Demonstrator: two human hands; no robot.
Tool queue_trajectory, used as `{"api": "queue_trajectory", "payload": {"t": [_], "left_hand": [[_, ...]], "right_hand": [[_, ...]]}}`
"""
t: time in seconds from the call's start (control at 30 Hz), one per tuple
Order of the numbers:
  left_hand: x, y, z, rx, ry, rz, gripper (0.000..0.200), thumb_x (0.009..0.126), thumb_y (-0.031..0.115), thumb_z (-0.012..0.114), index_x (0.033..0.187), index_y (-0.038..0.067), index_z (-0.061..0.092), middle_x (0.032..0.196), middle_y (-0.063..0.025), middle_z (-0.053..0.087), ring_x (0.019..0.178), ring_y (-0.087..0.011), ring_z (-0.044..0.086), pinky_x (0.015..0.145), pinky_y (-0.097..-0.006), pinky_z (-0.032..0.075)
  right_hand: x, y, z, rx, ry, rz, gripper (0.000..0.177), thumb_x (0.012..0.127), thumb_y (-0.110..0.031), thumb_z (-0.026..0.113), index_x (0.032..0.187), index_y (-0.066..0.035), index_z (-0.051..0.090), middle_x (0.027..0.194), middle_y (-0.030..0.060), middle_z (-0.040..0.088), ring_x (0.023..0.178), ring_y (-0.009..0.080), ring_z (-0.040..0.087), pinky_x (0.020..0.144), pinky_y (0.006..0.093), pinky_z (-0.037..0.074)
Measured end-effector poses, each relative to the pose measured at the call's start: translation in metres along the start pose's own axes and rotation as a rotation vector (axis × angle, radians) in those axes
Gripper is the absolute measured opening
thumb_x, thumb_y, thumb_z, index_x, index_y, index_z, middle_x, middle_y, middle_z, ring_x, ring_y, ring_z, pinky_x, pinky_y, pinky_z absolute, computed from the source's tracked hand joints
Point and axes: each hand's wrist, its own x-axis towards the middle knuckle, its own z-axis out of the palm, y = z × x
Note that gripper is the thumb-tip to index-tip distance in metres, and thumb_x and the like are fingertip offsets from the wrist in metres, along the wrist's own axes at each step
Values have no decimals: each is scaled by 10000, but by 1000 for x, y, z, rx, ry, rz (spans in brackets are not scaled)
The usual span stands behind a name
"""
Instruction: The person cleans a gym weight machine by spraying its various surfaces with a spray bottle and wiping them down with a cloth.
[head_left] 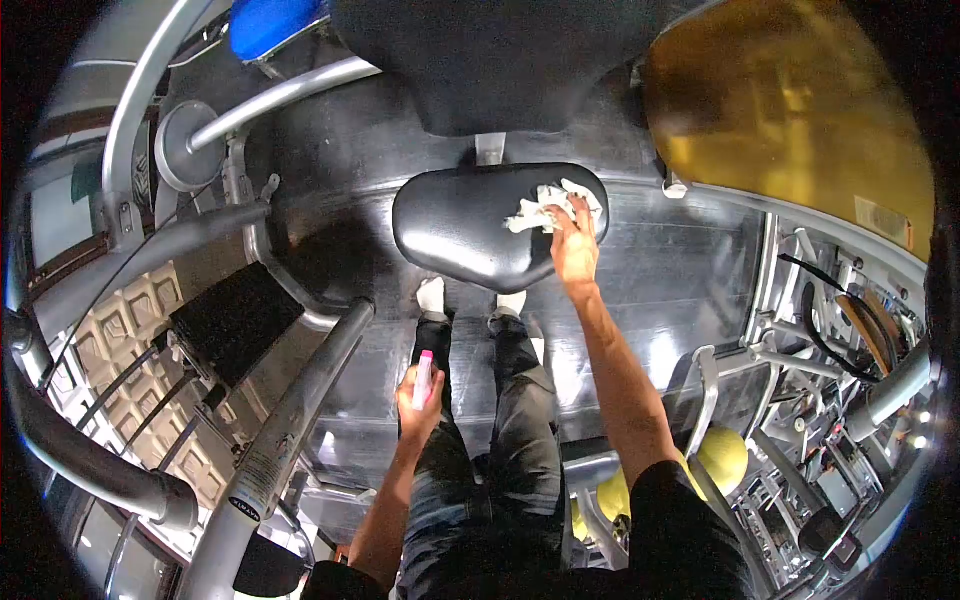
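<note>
My right hand (575, 248) is closed on a crumpled white cloth (530, 217). It presses the cloth against the right part of a black padded seat (455, 215). Dark marks show on the cloth, and part of it is hidden under my fingers. Lower down, my left hand (418, 400) grips a small pink-and-white bottle (424, 375) with its pink end pointing up. That hand hovers in front of my left leg, well apart from the seat. Behind the seat rises a black padded backrest (490, 70).
Metal frame tubes (275, 450) of gym equipment run along the left, near a black pad (235, 322). A large yellow-brown panel (790, 120) stands at upper right. Yellow round pads (722, 460) and more metal frames lie at lower right. A blue pad (268, 25) shows at upper left.
</note>
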Motion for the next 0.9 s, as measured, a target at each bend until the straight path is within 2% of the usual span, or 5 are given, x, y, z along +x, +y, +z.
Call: {"api": "queue_trajectory", "payload": {"t": [0.1,0.33,0.47,0.73,0.9], "left_hand": [[-2,-7,12,-93,-27,42,117,861,106,695,881,42,599,683,-28,588,628,-89,541,603,-279,468],[-10,6,46,-40,56,175,115,860,83,690,850,31,588,668,-34,574,611,-93,518,589,-284,457],[-16,4,58,-51,64,140,109,875,81,676,877,30,580,690,-14,561,622,-84,511,580,-269,447],[-35,-8,73,-87,137,154,107,907,98,641,912,26,563,703,-17,544,616,-83,501,559,-266,434],[-44,-9,77,-272,137,-24,112,872,86,678,896,44,577,651,3,517,557,-83,488,525,-252,420]], "right_hand": [[-5,-26,12,167,56,128,345,804,-26,587,1109,-171,655,1288,167,521,1201,357,505,1021,416,429],[-25,-57,39,316,-413,-395,503,754,-5,618,1188,-259,617,1317,88,516,1210,311,500,1011,408,456],[-7,-22,23,-6,-490,-410,439,767,-7,598,1159,-197,645,1365,78,459,1252,276,458,1017,409,453],[12,-9,41,120,96,-99,322,826,20,526,1106,-91,641,1205,184,565,1091,394,547,939,436,461],[-31,-114,79,378,-489,-400,353,797,-50,605,1076,-253,681,1232,39,601,1192,251,544,1084,360,385]]}}
